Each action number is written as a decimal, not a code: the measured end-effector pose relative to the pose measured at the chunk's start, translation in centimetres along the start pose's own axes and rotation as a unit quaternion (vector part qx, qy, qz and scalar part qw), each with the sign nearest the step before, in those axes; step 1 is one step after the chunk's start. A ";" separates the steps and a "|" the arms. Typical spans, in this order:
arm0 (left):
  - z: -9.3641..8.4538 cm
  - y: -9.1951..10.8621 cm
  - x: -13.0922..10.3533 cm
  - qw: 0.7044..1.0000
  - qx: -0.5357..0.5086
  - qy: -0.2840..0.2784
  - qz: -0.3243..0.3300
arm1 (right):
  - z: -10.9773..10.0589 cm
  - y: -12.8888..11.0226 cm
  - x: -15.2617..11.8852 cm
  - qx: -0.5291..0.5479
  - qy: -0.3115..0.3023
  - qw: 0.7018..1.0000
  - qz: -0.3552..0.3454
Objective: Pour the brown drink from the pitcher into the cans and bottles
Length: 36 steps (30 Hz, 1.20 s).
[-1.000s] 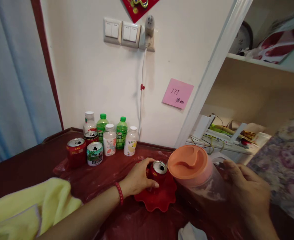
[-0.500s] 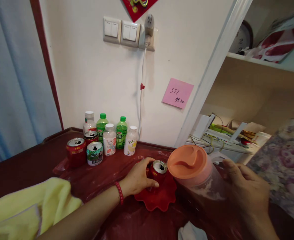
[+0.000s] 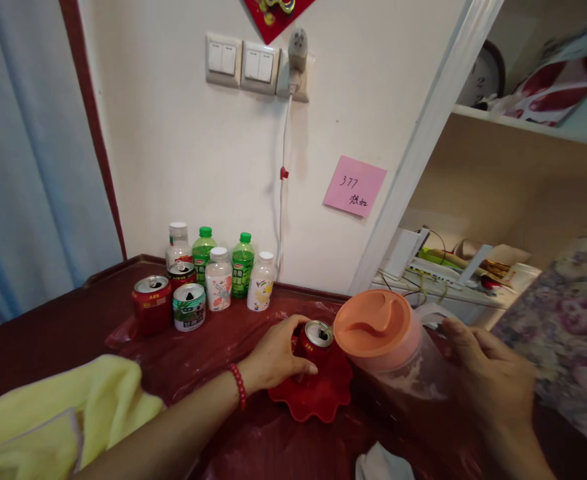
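My left hand [image 3: 279, 353], with a red bead bracelet at the wrist, is wrapped round an opened red drink can [image 3: 316, 343]. The can stands upright in a red dish with a wavy rim [image 3: 318, 408]. My right hand [image 3: 498, 377] grips the pale handle of a clear plastic pitcher [image 3: 420, 380]. This pitcher is tilted left, and its orange lid [image 3: 376, 323] has the spout side right at the can's opening. A thin stream seems to show between spout and can, but I cannot make it out clearly.
Several bottles and cans stand by the wall, among them a green-capped bottle [image 3: 243, 267], a white-capped bottle [image 3: 260, 283] and a red can [image 3: 152, 303]. A yellow cloth [image 3: 98, 393] lies at left, a white cloth [image 3: 384, 463] at the front. Shelves [image 3: 538, 137] rise at right.
Almost nothing differs. The pitcher and my right hand have shifted very slightly; my left hand stays on the can.
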<state>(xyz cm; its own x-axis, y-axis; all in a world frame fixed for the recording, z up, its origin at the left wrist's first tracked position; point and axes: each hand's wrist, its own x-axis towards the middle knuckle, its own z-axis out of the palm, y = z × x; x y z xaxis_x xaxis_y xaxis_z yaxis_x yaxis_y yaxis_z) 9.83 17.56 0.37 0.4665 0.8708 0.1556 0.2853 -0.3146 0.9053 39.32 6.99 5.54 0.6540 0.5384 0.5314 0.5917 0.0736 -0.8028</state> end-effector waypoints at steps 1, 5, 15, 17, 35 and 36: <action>0.0 0.0 0.0 1.000 -0.002 -0.001 0.001 | 0.0 0.1 0.1 0.000 0.000 1.000 0.001; -0.1 0.1 0.0 1.000 -0.004 -0.004 0.000 | 0.0 0.0 0.1 0.003 0.001 1.000 0.005; 0.0 0.2 -0.1 1.000 0.007 0.000 0.002 | 0.0 -0.4 -0.1 -0.003 0.004 1.000 0.021; 0.0 0.2 -0.1 1.000 -0.001 0.000 0.003 | -0.1 0.1 0.3 0.004 -0.003 1.000 0.031; 0.0 -0.3 0.1 1.000 0.006 0.002 0.011 | 0.1 -0.1 0.1 -0.002 -0.001 1.000 0.007; 0.0 -0.2 0.0 1.000 0.004 0.001 0.011 | 0.1 -0.2 -0.1 -0.001 0.004 1.000 0.000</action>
<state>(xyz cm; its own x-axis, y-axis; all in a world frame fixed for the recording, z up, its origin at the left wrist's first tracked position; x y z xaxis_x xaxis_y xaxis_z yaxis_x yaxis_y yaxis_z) 9.79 17.67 0.15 0.4704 0.8646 0.1765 0.2825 -0.3370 0.8981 39.09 7.03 5.64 0.6582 0.5313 0.5333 0.5924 0.0717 -0.8025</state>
